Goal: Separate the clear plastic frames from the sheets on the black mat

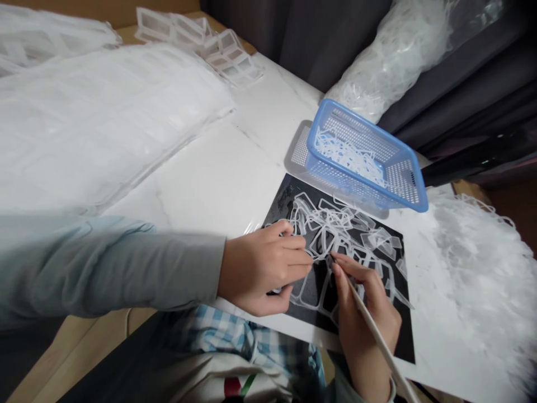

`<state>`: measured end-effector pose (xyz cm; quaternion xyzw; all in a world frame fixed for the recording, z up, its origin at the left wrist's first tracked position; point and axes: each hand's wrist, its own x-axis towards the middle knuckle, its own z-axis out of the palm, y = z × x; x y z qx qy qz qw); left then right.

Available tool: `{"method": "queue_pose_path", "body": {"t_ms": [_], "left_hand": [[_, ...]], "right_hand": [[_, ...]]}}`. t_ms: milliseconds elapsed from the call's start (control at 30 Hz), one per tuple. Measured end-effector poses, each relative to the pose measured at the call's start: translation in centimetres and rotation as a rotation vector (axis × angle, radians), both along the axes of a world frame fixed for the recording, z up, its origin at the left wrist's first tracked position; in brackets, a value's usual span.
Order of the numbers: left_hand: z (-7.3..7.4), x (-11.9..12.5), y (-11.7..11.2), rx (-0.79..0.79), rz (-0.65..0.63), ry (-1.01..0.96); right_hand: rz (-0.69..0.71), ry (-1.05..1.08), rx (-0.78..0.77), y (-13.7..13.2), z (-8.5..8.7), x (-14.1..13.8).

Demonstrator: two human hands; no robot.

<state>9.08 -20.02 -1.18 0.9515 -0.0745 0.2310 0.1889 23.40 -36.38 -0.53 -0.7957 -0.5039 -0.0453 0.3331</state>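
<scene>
Translucent white rectangular plastic frames heaped tangled on black rectangular mat, one pinched between closed fingers of left hand at mat's near side, likely steadied for thin white stick clamped pen-style in right hand; blue mesh plastic basket at mat's far edge.

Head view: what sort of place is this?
Probably a home table for piecework: bulk bags of white plastic frames, a blue basket of trimmings, a black mat, the right hand holding a white stick.
</scene>
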Motion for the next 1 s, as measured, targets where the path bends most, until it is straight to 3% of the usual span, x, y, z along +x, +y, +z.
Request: {"method": "queue_pose_path", "body": {"t_ms": [167, 433, 1000], "left_hand": [[-0.2, 0.0, 0.2, 0.029, -0.006, -0.030], [-0.5, 0.0, 0.3, -0.002, 0.014, -0.028], [-1.0, 0.1, 0.2, -0.055, 0.025, -0.016]], "right_hand": [[0.115, 0.152, -0.074, -0.1, 0.5, -0.3], [0.007, 0.310, -0.076, -0.2, 0.9, -1.3], [-0.022, 0.249, -0.048, 0.7, 0.9, -1.5]]}}
